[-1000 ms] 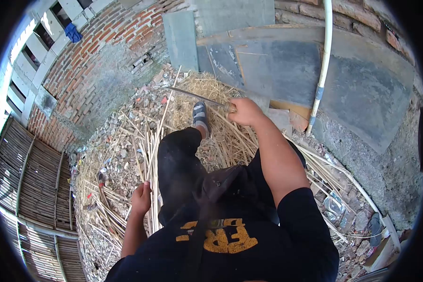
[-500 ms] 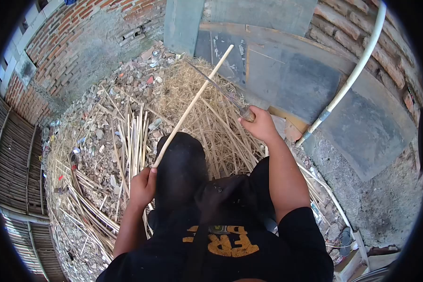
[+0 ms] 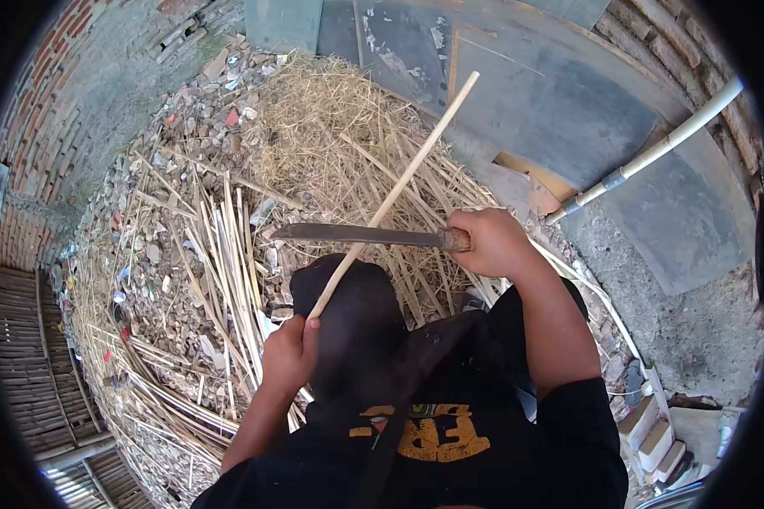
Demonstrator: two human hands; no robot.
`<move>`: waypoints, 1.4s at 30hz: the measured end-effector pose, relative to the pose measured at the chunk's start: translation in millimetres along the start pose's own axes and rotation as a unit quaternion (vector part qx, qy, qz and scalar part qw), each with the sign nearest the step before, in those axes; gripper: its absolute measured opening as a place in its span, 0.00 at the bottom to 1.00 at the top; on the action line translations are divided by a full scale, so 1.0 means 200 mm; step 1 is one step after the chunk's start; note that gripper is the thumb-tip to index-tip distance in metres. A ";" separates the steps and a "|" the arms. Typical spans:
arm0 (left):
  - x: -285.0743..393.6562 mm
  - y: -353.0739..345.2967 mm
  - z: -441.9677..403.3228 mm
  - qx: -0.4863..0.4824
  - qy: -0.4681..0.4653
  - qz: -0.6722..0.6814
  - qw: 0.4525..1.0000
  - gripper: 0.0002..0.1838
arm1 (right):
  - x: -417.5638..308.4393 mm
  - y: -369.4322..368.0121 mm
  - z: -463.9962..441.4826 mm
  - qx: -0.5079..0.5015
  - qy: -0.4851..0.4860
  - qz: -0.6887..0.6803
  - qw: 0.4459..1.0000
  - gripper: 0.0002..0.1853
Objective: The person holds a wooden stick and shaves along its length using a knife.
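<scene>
A pale, slender bamboo stick slants up and away to the right, its lower end in my left hand. That hand is closed round the stick beside my left knee. My right hand grips the wooden handle of a machete. The dark blade points left and crosses the stick a little above my left knee, its broad side partly showing. Whether the edge touches the stick or bites into it, I cannot tell.
Split bamboo strips lie in a pile left of my knee. Dry shavings cover the rubble ahead. Dark panels lean against the brick wall at right, and a long pale pole slants before them.
The machete has swung from pointing up-left to nearly level across the stick, lower down. My view has shifted, and the stick's far end now appears farther right.
</scene>
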State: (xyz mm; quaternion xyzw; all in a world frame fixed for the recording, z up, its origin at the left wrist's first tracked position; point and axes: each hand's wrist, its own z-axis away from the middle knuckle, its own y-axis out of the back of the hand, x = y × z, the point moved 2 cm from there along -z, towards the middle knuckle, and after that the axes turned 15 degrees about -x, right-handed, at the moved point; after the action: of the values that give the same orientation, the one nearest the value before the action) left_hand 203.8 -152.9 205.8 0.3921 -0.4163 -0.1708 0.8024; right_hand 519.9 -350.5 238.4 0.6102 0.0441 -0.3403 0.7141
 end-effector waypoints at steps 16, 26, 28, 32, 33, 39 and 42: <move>-0.09 -0.02 0.04 0.046 -0.027 -0.008 0.999 0.21 | -0.21 0.04 -0.14 -0.077 0.020 0.080 0.994 0.14; -0.07 -0.05 0.03 0.108 -0.042 -0.058 0.992 0.23 | 0.04 -0.17 -0.17 -0.023 0.025 -0.058 0.998 0.14; 0.00 -0.04 0.06 0.107 -0.033 -0.057 0.992 0.23 | 0.00 -0.13 -0.12 -0.018 0.013 -0.026 0.999 0.14; 0.12 -0.08 0.16 0.109 -0.041 -0.044 0.992 0.24 | -0.06 -0.07 -0.03 -0.061 0.035 0.059 0.996 0.14; 0.13 -0.10 0.17 0.120 -0.040 -0.042 0.991 0.24 | -0.04 -0.08 -0.03 -0.059 0.042 0.035 0.997 0.15; 0.11 -0.11 0.18 0.102 -0.026 -0.049 0.993 0.25 | 0.22 -0.14 -0.19 -0.024 0.031 -0.103 0.994 0.15; 0.10 -0.09 0.22 0.083 -0.032 -0.036 0.995 0.24 | 0.18 -0.13 -0.15 -0.018 0.008 -0.073 0.997 0.16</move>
State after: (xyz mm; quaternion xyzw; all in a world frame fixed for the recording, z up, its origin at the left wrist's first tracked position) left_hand 181.7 -197.3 217.0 0.4661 -0.4405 -0.1766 0.7467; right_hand 543.8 -339.6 191.9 0.5952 0.1005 -0.3859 0.6977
